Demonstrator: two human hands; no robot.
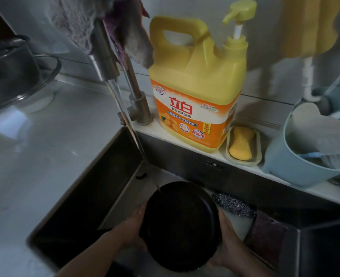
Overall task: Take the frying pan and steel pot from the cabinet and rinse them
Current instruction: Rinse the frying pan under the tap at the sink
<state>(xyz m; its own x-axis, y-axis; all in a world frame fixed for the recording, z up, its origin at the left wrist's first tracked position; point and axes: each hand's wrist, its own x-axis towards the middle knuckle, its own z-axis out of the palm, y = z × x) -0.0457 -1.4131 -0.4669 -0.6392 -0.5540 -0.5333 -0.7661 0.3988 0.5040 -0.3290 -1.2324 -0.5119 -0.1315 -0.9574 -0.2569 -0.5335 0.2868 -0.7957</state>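
Note:
A round black frying pan (180,226) is held over the steel sink (97,188), tilted toward me. My left hand (131,230) grips its left rim and my right hand (228,244) grips its right rim. A thin stream of water (133,136) runs from the faucet (105,54) onto the pan's far edge. The steel pot (7,72) with a glass lid stands on the counter at the far left. The pan's handle is hidden.
A big yellow detergent bottle (199,92) stands behind the sink beside a yellow sponge in a dish (242,144). A blue tub (305,156) with brushes sits at right. A steel scourer (233,204) and a dark cloth (265,236) lie in the sink. Rags hang over the faucet.

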